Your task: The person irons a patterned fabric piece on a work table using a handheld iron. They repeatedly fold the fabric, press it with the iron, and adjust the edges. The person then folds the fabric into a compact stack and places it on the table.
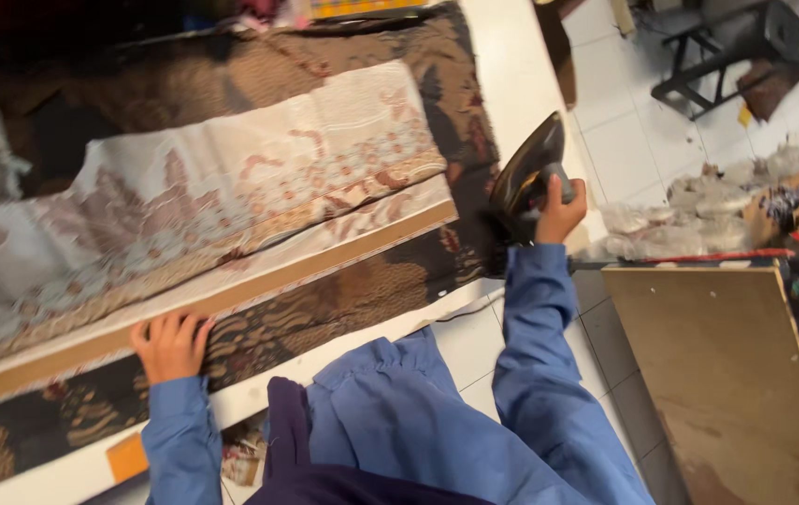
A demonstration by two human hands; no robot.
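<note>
One iron (523, 176), dark and tipped up on its heel, stands at the right edge of the worktop (511, 65); its nose points up and away from the person and its long axis runs nearly upright, leaning slightly right. The right hand (560, 211) is clenched round its handle. The left hand (171, 344) lies flat, fingers spread, on the near edge of the folded pale patterned cloth (231, 187), which runs lengthwise along the worktop over dark brown fabric (343, 299). I'd judge that pinning the fold taut, with fingers well off the iron's path, gives a clean crease
</note>
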